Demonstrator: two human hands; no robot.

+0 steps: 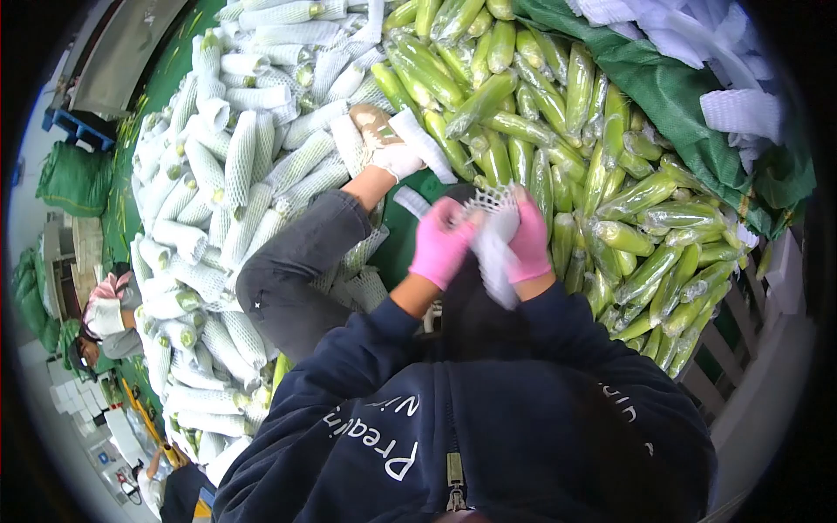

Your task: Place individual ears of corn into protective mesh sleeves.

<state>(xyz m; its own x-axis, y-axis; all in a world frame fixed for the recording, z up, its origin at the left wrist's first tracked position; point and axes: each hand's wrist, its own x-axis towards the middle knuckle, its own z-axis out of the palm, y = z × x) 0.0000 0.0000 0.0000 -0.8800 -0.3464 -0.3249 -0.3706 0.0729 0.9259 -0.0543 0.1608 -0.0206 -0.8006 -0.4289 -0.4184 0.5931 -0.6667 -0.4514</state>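
Head view: both hands are gloved in pink and are held close together just above the picture's centre. The left hand [441, 242] is clenched on the left side of a white foam net sleeve [493, 242], and the right hand [529, 240] is clenched on its right side, so the sleeve is stretched and held between them, its mesh mouth showing at twelve o'clock of the knuckles and its tail hanging down toward six o'clock. Whether anything is held inside the sleeve cannot be told.

At two to three o'clock of the hands a large heap of bare green corn ears [558, 131] is piled, bordered at one o'clock by a green tarp [689, 105] on which more loose white sleeves [741, 113] are lying. At nine to eleven o'clock a second heap is seen, of corn ears already wrapped in white net [235, 174]. Between the two heaps a bent leg in dark trousers [296, 270] is stretched out toward twelve o'clock, ending in a white sock and a tan shoe [379, 131]. A dark navy hooded top [453, 418] fills the lower middle. At eight o'clock, near the rim, another person in a cap [105, 318] is seated.
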